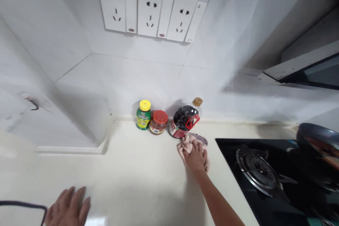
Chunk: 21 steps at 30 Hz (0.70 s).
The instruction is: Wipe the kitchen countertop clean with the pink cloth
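Observation:
My right hand [195, 157] presses a crumpled pale pink cloth [188, 142] onto the countertop, its fingers curled into the fabric. Just behind the cloth is a large bottle of dark sauce [182, 119] with a red handle and a brown cap, leaning to the right. Left of that bottle sit a squat jar with a red lid [159, 122] and a green jar with a yellow lid [143, 114]. My left hand [67, 208] rests palm down on the counter at the lower left, fingers outstretched, holding nothing.
A black gas stove [227, 148] lies to the right, with a dark wok [317, 136] on it. Above it juts a range hood [304, 63]. Wall sockets [150, 10] are mounted over the pale counter [132, 169]. A dark cable [23, 203] enters at the lower left.

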Each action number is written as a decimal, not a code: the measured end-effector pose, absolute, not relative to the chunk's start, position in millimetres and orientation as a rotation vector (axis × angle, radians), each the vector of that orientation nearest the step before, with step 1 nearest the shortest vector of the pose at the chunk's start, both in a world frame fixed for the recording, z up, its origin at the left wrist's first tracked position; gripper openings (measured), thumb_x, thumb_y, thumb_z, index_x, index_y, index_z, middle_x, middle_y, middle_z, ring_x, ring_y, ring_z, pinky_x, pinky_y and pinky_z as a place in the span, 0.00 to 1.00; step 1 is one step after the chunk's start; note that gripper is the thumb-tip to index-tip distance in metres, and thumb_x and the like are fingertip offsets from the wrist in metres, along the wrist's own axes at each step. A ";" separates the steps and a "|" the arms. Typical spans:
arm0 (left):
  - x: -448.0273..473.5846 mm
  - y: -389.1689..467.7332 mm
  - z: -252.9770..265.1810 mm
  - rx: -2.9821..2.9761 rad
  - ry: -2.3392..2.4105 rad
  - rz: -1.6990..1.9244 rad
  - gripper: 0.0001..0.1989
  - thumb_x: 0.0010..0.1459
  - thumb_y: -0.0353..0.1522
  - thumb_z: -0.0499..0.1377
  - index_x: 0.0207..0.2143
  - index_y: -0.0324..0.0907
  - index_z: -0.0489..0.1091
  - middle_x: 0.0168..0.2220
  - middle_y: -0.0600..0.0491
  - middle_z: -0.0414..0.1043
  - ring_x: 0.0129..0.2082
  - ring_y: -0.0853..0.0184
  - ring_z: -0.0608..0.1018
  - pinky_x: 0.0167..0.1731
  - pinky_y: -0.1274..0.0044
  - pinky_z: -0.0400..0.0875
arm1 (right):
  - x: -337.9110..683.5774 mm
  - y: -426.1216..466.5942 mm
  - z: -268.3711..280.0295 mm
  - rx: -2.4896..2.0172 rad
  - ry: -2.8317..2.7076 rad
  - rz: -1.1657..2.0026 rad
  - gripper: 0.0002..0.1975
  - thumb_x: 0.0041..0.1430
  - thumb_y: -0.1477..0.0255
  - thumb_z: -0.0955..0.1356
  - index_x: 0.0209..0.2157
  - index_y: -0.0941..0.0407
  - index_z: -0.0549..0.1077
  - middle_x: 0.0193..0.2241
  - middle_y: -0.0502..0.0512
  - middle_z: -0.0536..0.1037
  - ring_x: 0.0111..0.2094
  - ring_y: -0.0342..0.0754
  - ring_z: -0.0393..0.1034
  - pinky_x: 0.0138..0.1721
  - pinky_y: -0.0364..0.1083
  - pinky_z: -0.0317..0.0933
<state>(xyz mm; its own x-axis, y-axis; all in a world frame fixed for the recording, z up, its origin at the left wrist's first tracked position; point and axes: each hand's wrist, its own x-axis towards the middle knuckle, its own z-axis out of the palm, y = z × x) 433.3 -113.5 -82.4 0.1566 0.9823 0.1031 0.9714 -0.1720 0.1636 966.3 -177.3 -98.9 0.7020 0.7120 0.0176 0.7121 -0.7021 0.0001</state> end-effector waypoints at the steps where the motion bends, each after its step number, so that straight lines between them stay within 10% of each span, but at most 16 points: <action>1: 433.8 -114.1 -82.2 2.348 1.983 0.272 0.32 0.63 0.48 0.40 0.59 0.44 0.68 0.64 0.40 0.63 0.69 0.50 0.58 0.66 0.54 0.51 | 948.1 -178.9 -98.3 -2.865 -1.251 -0.041 0.34 0.66 0.58 0.57 0.68 0.61 0.62 0.72 0.62 0.53 0.74 0.62 0.36 0.70 0.63 0.31; 14: 433.2 -117.7 -76.1 2.438 1.971 0.185 0.27 0.67 0.43 0.44 0.58 0.42 0.71 0.62 0.39 0.65 0.68 0.51 0.60 0.64 0.57 0.53 | 737.2 -59.8 -49.5 -2.177 -1.895 0.528 0.43 0.63 0.54 0.68 0.73 0.50 0.50 0.75 0.62 0.44 0.75 0.63 0.30 0.69 0.64 0.20; 21: 426.0 -117.7 -76.8 2.459 1.924 0.344 0.25 0.69 0.41 0.43 0.57 0.43 0.72 0.60 0.39 0.68 0.65 0.52 0.64 0.61 0.57 0.58 | 657.6 -100.7 -32.4 -1.831 -2.169 0.706 0.35 0.62 0.47 0.68 0.66 0.44 0.64 0.75 0.60 0.39 0.74 0.66 0.20 0.68 0.67 0.14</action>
